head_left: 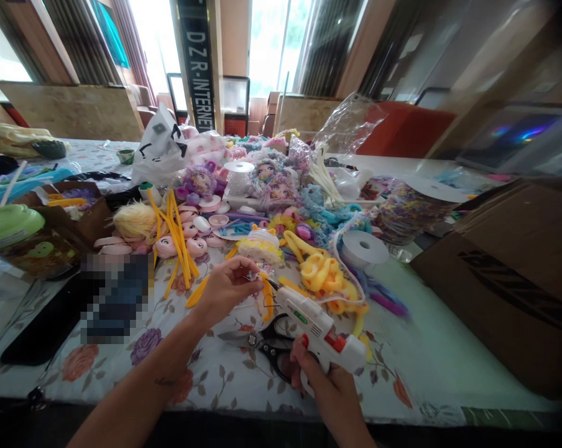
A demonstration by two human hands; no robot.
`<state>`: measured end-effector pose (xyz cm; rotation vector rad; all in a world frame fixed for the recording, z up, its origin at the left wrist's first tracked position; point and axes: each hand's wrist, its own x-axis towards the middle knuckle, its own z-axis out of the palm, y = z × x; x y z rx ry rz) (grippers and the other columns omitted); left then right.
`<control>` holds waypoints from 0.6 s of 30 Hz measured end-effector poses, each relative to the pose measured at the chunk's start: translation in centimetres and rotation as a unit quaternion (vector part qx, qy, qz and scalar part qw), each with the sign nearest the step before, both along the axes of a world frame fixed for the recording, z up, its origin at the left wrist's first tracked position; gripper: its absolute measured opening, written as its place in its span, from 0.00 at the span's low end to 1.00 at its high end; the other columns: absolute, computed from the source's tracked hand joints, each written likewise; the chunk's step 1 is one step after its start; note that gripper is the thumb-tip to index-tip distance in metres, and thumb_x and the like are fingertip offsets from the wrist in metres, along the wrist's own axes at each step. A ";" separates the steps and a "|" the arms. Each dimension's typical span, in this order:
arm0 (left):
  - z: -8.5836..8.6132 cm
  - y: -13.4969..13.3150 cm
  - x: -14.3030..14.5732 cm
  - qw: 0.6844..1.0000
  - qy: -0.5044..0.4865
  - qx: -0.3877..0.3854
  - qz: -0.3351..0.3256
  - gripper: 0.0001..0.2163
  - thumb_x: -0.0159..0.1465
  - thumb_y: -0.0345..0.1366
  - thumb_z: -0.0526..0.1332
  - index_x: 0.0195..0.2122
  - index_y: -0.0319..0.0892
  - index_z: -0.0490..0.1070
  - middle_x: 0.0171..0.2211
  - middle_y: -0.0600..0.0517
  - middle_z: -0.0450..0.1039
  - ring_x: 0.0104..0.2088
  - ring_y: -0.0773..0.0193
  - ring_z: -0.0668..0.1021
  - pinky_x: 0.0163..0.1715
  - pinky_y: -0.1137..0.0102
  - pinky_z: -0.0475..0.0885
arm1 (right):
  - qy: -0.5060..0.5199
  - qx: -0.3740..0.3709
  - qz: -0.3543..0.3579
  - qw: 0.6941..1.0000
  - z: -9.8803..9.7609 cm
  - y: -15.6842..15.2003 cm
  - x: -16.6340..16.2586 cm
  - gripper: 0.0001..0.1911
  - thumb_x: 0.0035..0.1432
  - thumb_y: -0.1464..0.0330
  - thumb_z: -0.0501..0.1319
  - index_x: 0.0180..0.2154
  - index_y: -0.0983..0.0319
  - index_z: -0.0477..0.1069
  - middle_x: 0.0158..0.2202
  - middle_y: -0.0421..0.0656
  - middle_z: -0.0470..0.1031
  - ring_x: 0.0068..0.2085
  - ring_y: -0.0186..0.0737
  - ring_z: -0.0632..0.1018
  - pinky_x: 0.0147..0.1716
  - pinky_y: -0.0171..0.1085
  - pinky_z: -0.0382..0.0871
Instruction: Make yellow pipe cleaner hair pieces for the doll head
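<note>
My right hand (pixel 325 376) is wrapped round the handle of a white hot glue gun (pixel 311 314), a finger at its red trigger. The gun points up and left, its nozzle close to my left fingertips. My left hand (pixel 232 286) is closed in a pinch on a small yellow fuzzy piece (pixel 267 302), partly hidden by the fingers. Black-handled scissors (pixel 269 342) lie open beneath the gun. Just beyond my left hand is a doll head (pixel 261 246) with a yellow frill. Fluffy yellow strips (pixel 321 274) are heaped to the right of it.
Yellow pipe cleaners (pixel 178 239) lie across several doll heads (pixel 166 247). A white ribbon spool (pixel 365 249) sits right of centre. At right stands a cardboard box (pixel 500 292); at left are a lidded jar (pixel 38 242) and a black phone (pixel 48 320). Plastic bags (pixel 162 149) crowd the back.
</note>
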<state>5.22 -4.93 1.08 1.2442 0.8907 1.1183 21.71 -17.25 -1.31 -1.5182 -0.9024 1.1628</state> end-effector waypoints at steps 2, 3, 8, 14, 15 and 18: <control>0.0 0.0 0.0 1.000 -0.006 0.000 0.002 0.12 0.48 0.32 0.72 0.31 0.39 0.71 0.27 0.55 0.71 0.27 0.71 0.73 0.26 0.77 0.69 | -0.002 -0.002 -0.001 1.000 0.1 0.0 0.0 0.21 0.48 0.50 0.63 0.28 0.63 0.68 0.14 0.38 0.67 0.18 0.32 0.65 0.18 0.31 0.60; 0.0 0.0 0.0 1.000 -0.008 0.000 0.004 0.12 0.48 0.32 0.72 0.31 0.39 0.71 0.27 0.55 0.71 0.27 0.71 0.73 0.26 0.77 0.69 | -0.004 -0.002 0.000 1.000 0.1 0.0 0.0 0.21 0.48 0.50 0.63 0.28 0.63 0.68 0.14 0.38 0.67 0.18 0.32 0.66 0.19 0.31 0.60; 0.1 0.0 -0.1 1.000 -0.014 -0.007 0.010 0.13 0.47 0.32 0.72 0.31 0.39 0.71 0.28 0.55 0.71 0.27 0.71 0.73 0.26 0.77 0.69 | -0.014 -0.009 0.001 1.000 0.2 0.0 0.0 0.21 0.49 0.50 0.63 0.26 0.63 0.69 0.14 0.38 0.68 0.19 0.32 0.66 0.19 0.31 0.61; 0.1 0.0 -0.1 1.000 -0.023 0.000 0.010 0.11 0.48 0.32 0.72 0.31 0.40 0.72 0.28 0.55 0.71 0.28 0.71 0.73 0.27 0.77 0.69 | -0.025 -0.019 -0.010 0.999 0.2 0.0 -0.1 0.21 0.48 0.50 0.63 0.26 0.63 0.69 0.14 0.39 0.68 0.19 0.33 0.66 0.19 0.31 0.61; 0.1 0.0 -0.1 1.000 -0.024 0.000 0.010 0.11 0.48 0.32 0.72 0.31 0.40 0.72 0.28 0.55 0.72 0.28 0.71 0.73 0.27 0.77 0.69 | -0.026 -0.021 -0.010 0.999 0.2 0.0 -0.1 0.21 0.48 0.50 0.63 0.26 0.63 0.69 0.14 0.39 0.68 0.19 0.33 0.66 0.20 0.31 0.61; 0.0 0.0 -0.1 0.999 -0.030 0.001 0.014 0.11 0.48 0.32 0.72 0.31 0.40 0.72 0.28 0.56 0.71 0.28 0.71 0.73 0.27 0.77 0.69 | -0.023 -0.023 -0.008 0.999 0.2 0.0 0.0 0.21 0.48 0.50 0.63 0.27 0.63 0.69 0.14 0.38 0.68 0.19 0.33 0.66 0.19 0.31 0.61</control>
